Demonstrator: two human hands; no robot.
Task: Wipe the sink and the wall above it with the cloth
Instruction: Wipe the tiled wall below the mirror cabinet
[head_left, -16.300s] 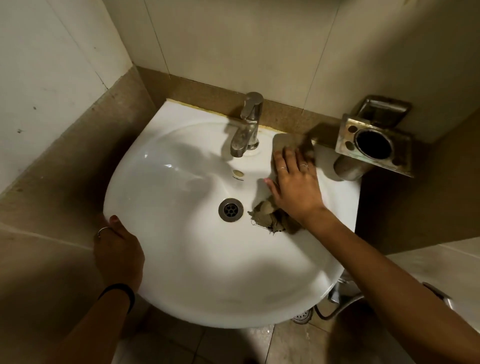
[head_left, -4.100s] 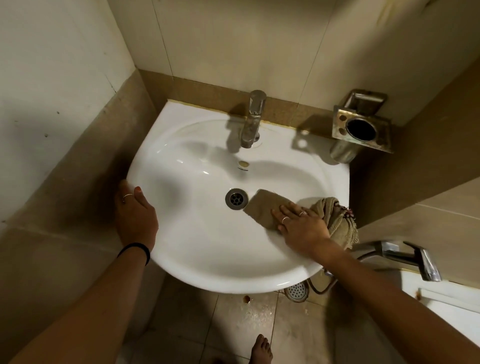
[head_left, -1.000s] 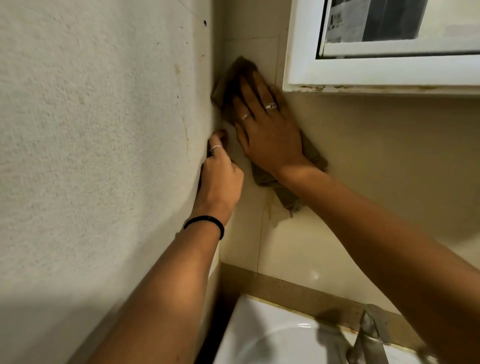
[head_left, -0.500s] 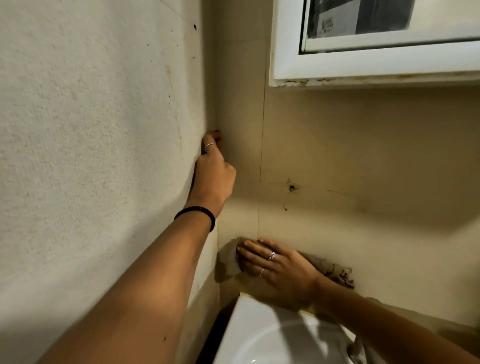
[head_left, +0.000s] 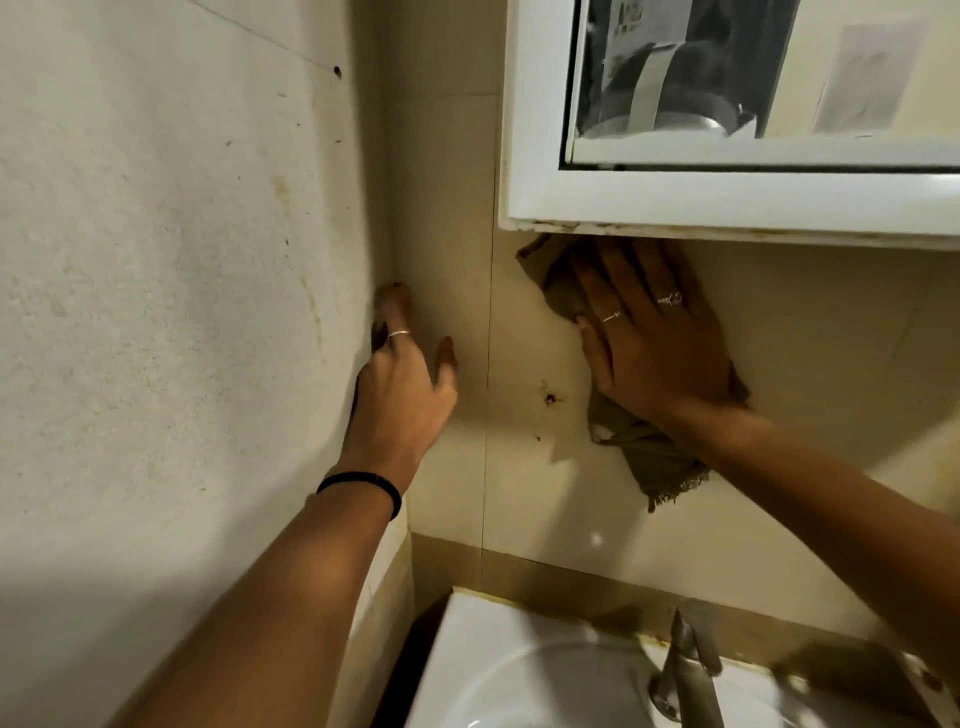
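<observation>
My right hand (head_left: 654, 338) lies flat on an olive-brown cloth (head_left: 649, 462), pressing it against the beige tiled wall (head_left: 519, 499) just under the white cabinet. Cloth shows past my fingertips and hangs frayed below my wrist. My left hand (head_left: 400, 384) rests with spread fingers in the corner where the left wall meets the back wall, holding nothing; it wears a ring and a black wristband. The white sink (head_left: 519, 670) is at the bottom of the view, with only its back rim and part of its bowl visible.
A white-framed mirror cabinet (head_left: 727, 202) juts out above my right hand. A chrome tap (head_left: 680, 670) stands at the sink's back edge. A small dark hole (head_left: 549, 399) marks the tile between my hands. The rough left wall (head_left: 171, 312) is close.
My right hand has slid the cloth from low on the wall by the sink rim up to just under the cabinet. My left hand stays in the corner, with its fingers now spread.
</observation>
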